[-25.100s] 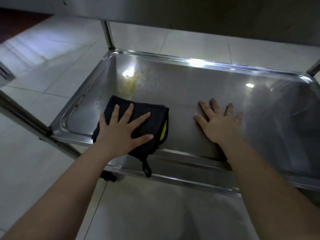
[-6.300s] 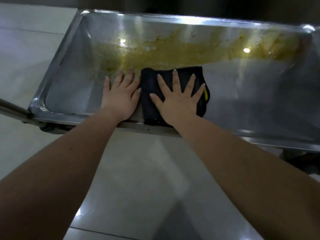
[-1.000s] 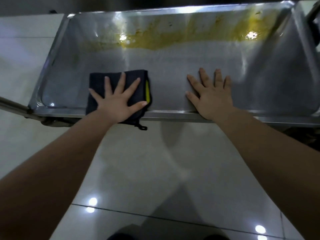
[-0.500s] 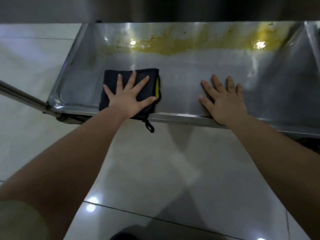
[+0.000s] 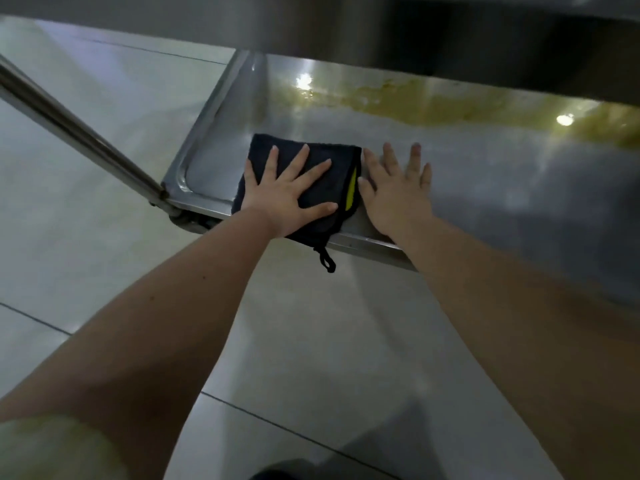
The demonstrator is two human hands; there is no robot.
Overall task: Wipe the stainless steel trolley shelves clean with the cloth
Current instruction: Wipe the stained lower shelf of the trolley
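Cloth (image 5: 346,154) is lying folded at the near left corner of the lower trolley shelf (image 5: 485,174), its near edge hanging over the front rim and a small loop (image 5: 327,261) dangling below. I am pressing it down with the left hand (image 5: 284,192), fingers straight and spread. The right hand (image 5: 398,195) is resting flat on bare steel just beside the cloth's yellow-trimmed edge and is gripping nothing. Whether its thumb is touching the cloth I cannot tell from this angle.

A yellow-brown stain (image 5: 433,112) is running along the far side of the shelf, so I am judging the wipe far from finished. Because I am only pressing on the cloth with an open palm, a fast stroke could let it slip from under my fingers or drop off the front rim. Pushing into the stain with one pass is likely to smear residue back over the cleaner steel. The upper shelf (image 5: 450,36) is overhanging the far strip, so I could miss dirt there or knock my knuckles while reaching in.
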